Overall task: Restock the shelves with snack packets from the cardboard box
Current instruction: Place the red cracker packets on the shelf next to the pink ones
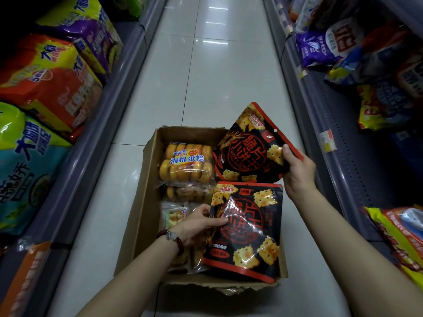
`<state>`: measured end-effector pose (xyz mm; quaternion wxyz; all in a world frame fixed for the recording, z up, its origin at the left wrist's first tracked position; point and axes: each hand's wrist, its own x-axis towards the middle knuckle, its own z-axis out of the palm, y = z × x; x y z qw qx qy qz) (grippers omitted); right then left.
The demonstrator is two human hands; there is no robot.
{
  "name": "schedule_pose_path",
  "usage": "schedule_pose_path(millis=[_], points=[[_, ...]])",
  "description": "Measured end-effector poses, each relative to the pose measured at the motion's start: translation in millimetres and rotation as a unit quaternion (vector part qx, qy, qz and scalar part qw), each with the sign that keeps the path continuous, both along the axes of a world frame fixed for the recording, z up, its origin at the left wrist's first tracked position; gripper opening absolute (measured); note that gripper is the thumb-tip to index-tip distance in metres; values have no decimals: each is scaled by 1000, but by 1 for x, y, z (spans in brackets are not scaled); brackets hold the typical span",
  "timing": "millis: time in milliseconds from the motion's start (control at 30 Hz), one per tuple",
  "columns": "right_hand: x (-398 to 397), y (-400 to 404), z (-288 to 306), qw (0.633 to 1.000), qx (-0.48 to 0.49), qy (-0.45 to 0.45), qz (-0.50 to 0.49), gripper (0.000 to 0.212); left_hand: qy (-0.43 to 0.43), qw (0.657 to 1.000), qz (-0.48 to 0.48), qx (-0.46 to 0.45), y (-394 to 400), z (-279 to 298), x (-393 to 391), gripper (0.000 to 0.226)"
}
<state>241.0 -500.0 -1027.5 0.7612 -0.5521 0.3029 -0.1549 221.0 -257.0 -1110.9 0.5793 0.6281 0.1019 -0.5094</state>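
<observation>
An open cardboard box (146, 179) sits on the aisle floor. My right hand (297, 170) grips a black and red cracker packet (247, 147) by its right edge, tilted above the box's far right corner. A second black and red cracker packet (249, 234) lies at the box's near right, and my left hand (196, 223) pinches its left edge, thumb on top. On the box's left side lie clear packs of round yellow cakes (187, 163) and a small pale packet (174, 216).
Shelves run along both sides of the white tiled aisle (206, 76). The left shelf (96, 138) holds large bright noodle multipacks. The right shelf (320, 115) holds purple, blue and yellow snack bags, with a dark gap near its middle.
</observation>
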Motion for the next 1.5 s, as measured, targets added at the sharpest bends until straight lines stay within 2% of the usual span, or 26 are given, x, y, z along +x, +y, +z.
schedule_pose_path(millis=[67, 133, 233, 367, 467, 600, 733, 800, 867, 967, 1033, 1100, 1233, 1300, 1367, 1500], points=[[0, 3, 4, 999, 32, -12, 5, 14, -1, 1000, 6, -8, -1, 2, -1, 52], [-1, 5, 10, 999, 34, -17, 8, 11, 13, 999, 18, -29, 1, 2, -1, 53], [-1, 4, 20, 999, 26, -33, -1, 5, 49, 996, 25, -72, 7, 1, -2, 65], [3, 5, 35, 997, 20, -72, -5, 11, 90, 990, 10, -111, 15, 9, -2, 56], [5, 10, 45, 995, 4, -95, 8, 23, 94, 985, 1, -147, 29, 12, 2, 80], [12, 19, 52, 994, -8, -110, 13, 30, 56, 982, 20, -182, 53, 22, 12, 95], [25, 40, 44, 995, -12, -96, 26, 10, -26, 989, 44, -139, 79, 32, 23, 96], [32, 54, 32, 997, -37, -64, 31, 12, -51, 989, 72, -120, 88, 36, 23, 96], [34, 65, 19, 997, -61, -26, 28, 23, -60, 986, 104, -120, 91, 39, 21, 95], [30, 76, 5, 991, -109, 48, 67, 61, -78, 978, 147, -128, 90, 44, 19, 94], [23, 80, -6, 977, -146, 116, 101, 68, -86, 969, 184, -143, 91, 46, 21, 94], [20, 80, -19, 972, -151, 155, 96, 70, -93, 960, 212, -160, 93, 51, 24, 91], [27, 81, -24, 977, -132, 157, 66, 71, -113, 943, 254, -184, 95, 62, 33, 89], [33, 82, -21, 980, -130, 142, 47, 69, -131, 935, 277, -180, 93, 68, 38, 74], [35, 80, -14, 985, -127, 105, 47, 60, -143, 927, 306, -165, 91, 75, 43, 58], [26, 70, 15, 992, -99, 54, 57, 38, -142, 917, 354, -112, 98, 93, 49, 51]])
